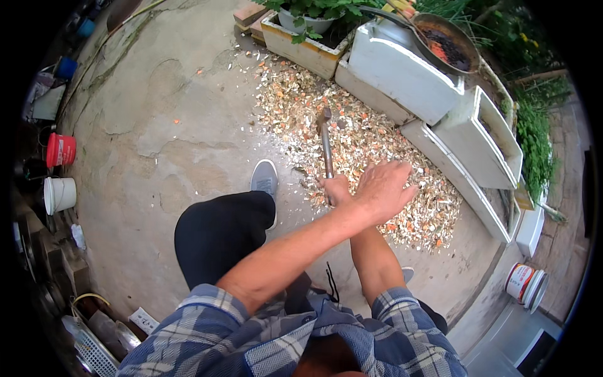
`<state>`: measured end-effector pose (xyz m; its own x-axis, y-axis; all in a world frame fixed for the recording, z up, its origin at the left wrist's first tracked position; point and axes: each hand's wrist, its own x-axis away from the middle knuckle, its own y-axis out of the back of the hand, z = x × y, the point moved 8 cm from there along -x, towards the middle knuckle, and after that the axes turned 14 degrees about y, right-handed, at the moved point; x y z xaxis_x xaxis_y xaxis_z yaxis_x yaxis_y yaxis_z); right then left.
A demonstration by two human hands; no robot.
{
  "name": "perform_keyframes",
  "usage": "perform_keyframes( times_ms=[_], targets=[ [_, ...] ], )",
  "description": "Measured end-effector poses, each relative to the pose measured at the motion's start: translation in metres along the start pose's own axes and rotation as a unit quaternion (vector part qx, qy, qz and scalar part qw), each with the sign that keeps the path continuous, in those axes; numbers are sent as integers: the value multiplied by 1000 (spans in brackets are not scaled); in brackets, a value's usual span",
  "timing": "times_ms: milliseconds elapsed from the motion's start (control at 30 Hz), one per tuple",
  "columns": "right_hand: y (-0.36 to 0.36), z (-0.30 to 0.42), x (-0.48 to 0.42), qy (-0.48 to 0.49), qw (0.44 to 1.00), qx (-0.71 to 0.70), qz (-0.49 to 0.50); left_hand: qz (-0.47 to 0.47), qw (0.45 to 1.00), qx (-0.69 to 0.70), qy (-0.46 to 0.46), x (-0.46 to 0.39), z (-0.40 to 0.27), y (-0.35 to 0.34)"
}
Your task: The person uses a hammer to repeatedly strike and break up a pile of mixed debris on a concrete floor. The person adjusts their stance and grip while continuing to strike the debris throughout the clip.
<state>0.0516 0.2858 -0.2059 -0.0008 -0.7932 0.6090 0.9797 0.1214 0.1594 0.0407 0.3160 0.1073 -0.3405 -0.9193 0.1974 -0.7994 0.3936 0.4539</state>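
Note:
My right hand (336, 189) grips the handle of a hammer (326, 146), whose head rests over or on a spread of crushed shell-like fragments (301, 101). The bits are white, tan and orange, lying loose on the concrete. Crossing above my right wrist, my left forearm reaches to the right. My left hand (384, 191) is palm down with its fingers apart, over the right part of the fragments and holding nothing. Whether its fingertips touch them I cannot tell. One grey shoe (264, 178) stands at the left edge of the spread.
White foam boxes (405, 70) border the fragments on the right, with a blackened pan (447, 42) on top. A planter (301, 49) stands at the back. Red (61, 150) and white (60, 195) buckets line the left. A paint bucket (525, 285) sits at right.

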Motion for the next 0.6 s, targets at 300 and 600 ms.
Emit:
perform_keyframes(
  times_ms=[300, 600],
  targets=[
    [81, -65, 129, -91, 952, -139, -256, 208, 886, -389, -140, 143, -15, 14],
    [154, -139, 128, -109, 938, -113, -308, 258, 777, -542, -190, 155, 26, -16]
  ],
)
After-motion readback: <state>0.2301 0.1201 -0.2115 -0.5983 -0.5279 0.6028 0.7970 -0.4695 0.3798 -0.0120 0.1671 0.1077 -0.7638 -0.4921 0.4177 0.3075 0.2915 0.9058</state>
